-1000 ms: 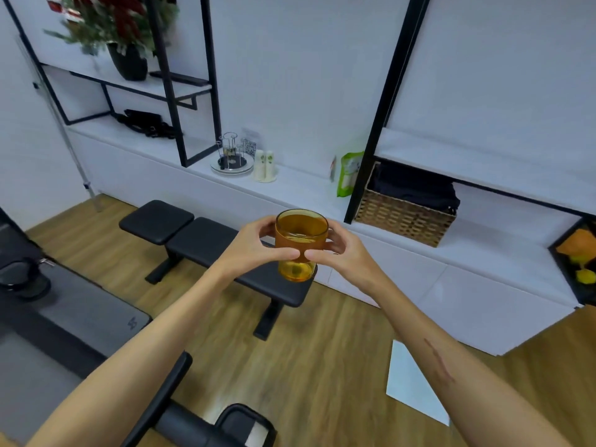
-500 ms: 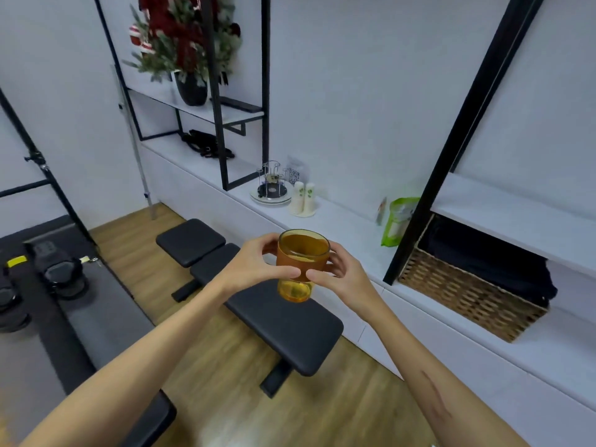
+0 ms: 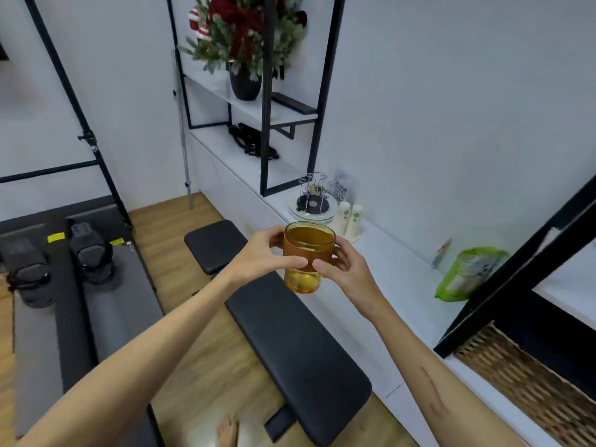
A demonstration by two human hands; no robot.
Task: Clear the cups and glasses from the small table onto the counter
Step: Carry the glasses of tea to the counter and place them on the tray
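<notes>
Both the left hand (image 3: 258, 258) and the right hand (image 3: 343, 269) gripped an amber glass (image 3: 306, 258), fingers curled round it, above a black bench (image 3: 290, 330). On the white counter (image 3: 396, 275), a card with a QR code (image 3: 340, 190) stood behind paper cups (image 3: 350, 219); the green pouch's (image 3: 464, 274) label was unreadable.

An amber glass tumbler (image 3: 305, 259) is being held upright in the air between both hands. It is see-through and orange-yellow, its upper part darker and matte brown, its lower part clearer and brighter yellow, with a thick rounded base. The left hand (image 3: 258, 258) is curling round its left side and the right hand (image 3: 342, 271) round its right side, and the thumbs are nearly meeting across the front at mid-height. The rim is standing clear above the grip and the base is hanging below it. The white counter (image 3: 396, 272) is lying beyond and to the right of the grip, lower than the glass, which is not touching it.
</notes>
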